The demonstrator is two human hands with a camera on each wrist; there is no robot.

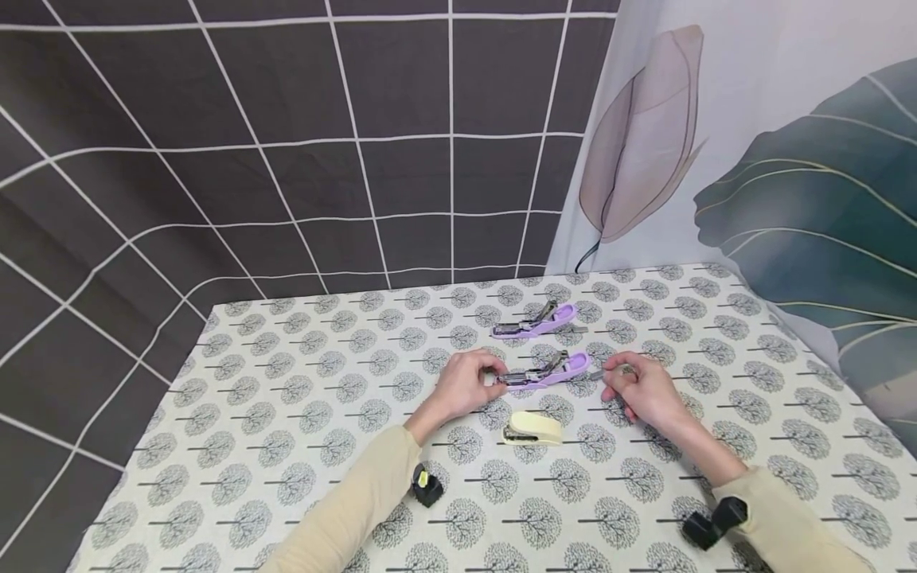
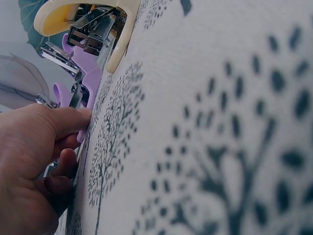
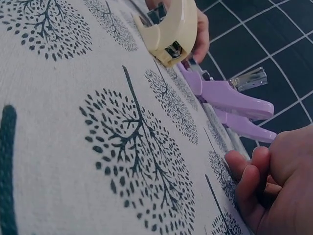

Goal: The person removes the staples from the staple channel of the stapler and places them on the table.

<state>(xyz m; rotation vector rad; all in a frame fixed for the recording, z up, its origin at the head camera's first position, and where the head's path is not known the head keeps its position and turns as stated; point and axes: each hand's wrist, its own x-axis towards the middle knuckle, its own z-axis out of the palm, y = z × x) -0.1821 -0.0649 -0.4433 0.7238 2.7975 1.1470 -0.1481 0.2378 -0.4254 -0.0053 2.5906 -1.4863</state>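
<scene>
In the head view my left hand (image 1: 466, 382) pinches the front end of the nearer purple stapler (image 1: 552, 372), which lies with its metal magazine exposed and swung up. My left thumb and fingers are also on that end in the left wrist view, with some fingers hidden beneath. My right hand (image 1: 645, 390) is just right of the stapler's rear end. Its thumb and fingertips pinch a small grey strip (image 1: 598, 375), which looks like a strip of staples. In the right wrist view the right hand's fingers (image 3: 248, 188) are curled and the strip is hidden.
Behind lies a second opened purple stapler (image 1: 540, 322), with a similar grey strip (image 1: 580, 329) by its rear end. Closer to me stands a closed cream-yellow stapler (image 1: 537, 428). A tree-print cloth (image 1: 286, 446) covers the table, and a dark checked curtain (image 1: 401, 175) hangs behind it.
</scene>
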